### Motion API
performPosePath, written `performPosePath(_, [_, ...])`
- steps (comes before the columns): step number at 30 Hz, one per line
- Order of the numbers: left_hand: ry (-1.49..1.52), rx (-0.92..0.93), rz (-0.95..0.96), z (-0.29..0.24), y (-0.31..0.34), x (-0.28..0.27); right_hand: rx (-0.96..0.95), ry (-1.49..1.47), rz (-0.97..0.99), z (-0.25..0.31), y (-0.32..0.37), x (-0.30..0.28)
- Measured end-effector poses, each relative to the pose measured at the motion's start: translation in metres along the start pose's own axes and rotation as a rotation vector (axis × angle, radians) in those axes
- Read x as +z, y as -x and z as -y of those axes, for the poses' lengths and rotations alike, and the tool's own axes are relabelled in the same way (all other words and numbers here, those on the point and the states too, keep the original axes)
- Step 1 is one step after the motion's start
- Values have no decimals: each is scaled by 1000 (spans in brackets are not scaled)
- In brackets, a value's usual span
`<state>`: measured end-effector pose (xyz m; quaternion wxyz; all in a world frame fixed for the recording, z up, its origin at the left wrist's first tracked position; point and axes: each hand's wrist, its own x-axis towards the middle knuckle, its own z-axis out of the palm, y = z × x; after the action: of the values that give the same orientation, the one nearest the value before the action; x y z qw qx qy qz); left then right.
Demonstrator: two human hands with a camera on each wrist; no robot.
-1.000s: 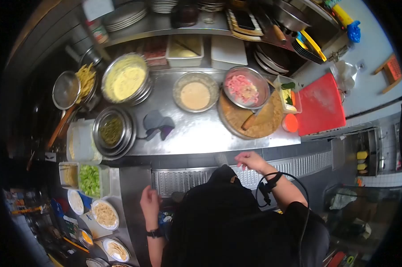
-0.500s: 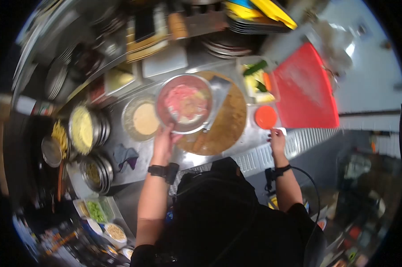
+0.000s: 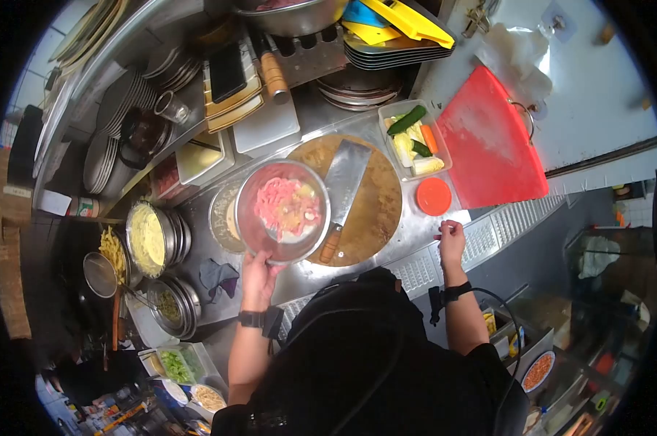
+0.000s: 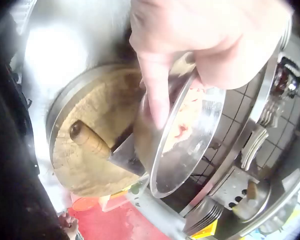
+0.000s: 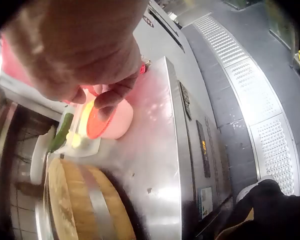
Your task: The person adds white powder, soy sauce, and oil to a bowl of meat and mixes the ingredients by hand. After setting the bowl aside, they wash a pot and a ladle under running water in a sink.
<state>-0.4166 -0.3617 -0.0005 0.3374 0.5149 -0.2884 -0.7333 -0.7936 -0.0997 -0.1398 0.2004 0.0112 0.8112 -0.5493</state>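
My left hand (image 3: 258, 280) grips the near rim of a metal bowl (image 3: 318, 234), thumb on the outer wall in the left wrist view. Pink sliced meat (image 3: 279, 202) with pale seasoning sits in the bowl, which is raised over the left part of the round wooden chopping block (image 3: 375, 218). A cleaver (image 3: 349, 174) with a wooden handle lies flat on the block, beside the bowl. My right hand (image 3: 451, 241) hangs with loosely curled fingers at the counter's front edge. It is near a tub with an orange lid (image 3: 434, 197) and holds nothing visible.
Left of the block stands a bowl of pale batter (image 3: 223, 218), partly hidden. Behind the orange lid are a vegetable container (image 3: 446, 149) and a red board (image 3: 492, 145). A grey cloth (image 3: 218, 277) and a yellow-filled bowl (image 3: 146, 240) lie further left. A shelf (image 3: 143, 163) overhangs the back.
The view has swung right. My left hand, empty at first, has taken hold of the meat bowl and moved it left off the block's middle. My right hand has come near the orange lid.
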Motion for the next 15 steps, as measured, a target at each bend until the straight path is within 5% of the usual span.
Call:
performPosePath(11, [-20, 73, -124, 4, 65, -115, 169, 63, -138, 13, -4, 25])
performPosePath(15, [-22, 49, -238, 21, 90, -137, -214, 301, -41, 38, 13, 30])
